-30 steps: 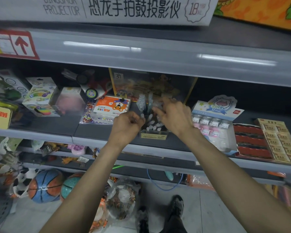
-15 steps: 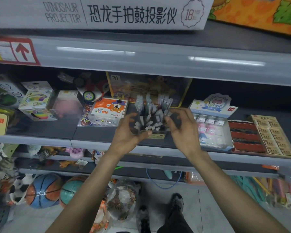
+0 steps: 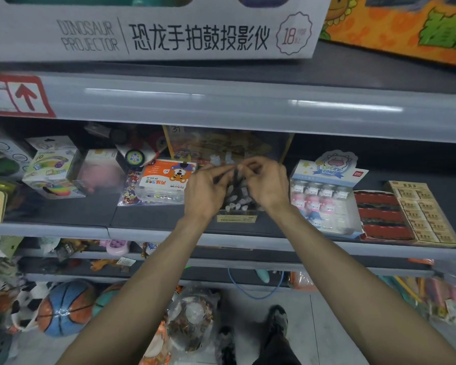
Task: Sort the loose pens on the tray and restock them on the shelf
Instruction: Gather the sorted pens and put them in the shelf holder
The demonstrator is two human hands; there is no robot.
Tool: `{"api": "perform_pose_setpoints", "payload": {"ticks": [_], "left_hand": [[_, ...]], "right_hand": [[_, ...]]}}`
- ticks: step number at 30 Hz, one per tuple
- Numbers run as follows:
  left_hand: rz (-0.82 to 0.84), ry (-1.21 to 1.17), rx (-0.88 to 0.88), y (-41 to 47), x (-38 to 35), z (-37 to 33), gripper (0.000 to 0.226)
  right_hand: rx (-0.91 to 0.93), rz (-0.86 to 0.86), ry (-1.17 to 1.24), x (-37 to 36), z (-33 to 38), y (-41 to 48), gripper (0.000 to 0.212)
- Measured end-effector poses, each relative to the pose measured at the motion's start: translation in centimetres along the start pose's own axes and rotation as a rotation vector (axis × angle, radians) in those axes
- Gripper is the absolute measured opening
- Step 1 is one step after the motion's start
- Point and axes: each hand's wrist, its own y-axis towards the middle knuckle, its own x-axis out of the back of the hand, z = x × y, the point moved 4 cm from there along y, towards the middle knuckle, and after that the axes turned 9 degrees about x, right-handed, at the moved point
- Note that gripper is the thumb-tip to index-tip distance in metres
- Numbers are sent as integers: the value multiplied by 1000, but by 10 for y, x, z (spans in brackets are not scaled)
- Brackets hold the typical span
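A pen display box point(image 3: 236, 218) with a yellow label on its front stands on the grey shelf point(image 3: 148, 233), filled with several upright pens point(image 3: 236, 204) with pale caps. My left hand point(image 3: 207, 192) and my right hand point(image 3: 267, 184) meet just above the box, fingers curled inward. Both pinch dark pens point(image 3: 235, 177) at the top of the bunch. The back rows of pens are hidden behind my hands.
An orange-and-white packet point(image 3: 166, 180) lies left of the pen box. A blue display of small bottles point(image 3: 324, 204) and a carton of erasers point(image 3: 416, 212) stand to the right. The shelf lip above point(image 3: 248, 109) overhangs. Balls point(image 3: 63, 308) and bagged toys sit below.
Both hands have closed in from the sides of the pen box and risen to its top, fingertips now meeting on the pens. The camera has tilted slightly.
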Motion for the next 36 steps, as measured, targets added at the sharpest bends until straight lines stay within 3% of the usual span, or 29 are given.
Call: {"api": "perform_pose_setpoints", "payload": {"ticks": [7,11,14,17,20,23,27,36], "left_hand": [[43,-197,66,-14,9,9,25],[18,-182,156,-32,29,32,29],[98,-49,266,-41,30,60,41],[290,120,385,-48,14,81,36],[408,81,475,-57,-7,87,15],[368,41,458,-65,-20,79,14],[378,41,397,-78,-25,72,23],[440,191,361,-91,-23,75,23]], "right_hand": [[97,-10,22,4,-8,-12,20],[158,-84,-4,25,-19,-44,25],[7,-57,29,26,-44,-72,40],[-204,139,23,9,-65,-95,57],[-311,331,36,-11,-67,-106,39],[-314,333,86,-22,-58,-109,21],[-289,296,87,-25,-53,-117,28],[-257,285,57,-13,-54,-139,23]]}}
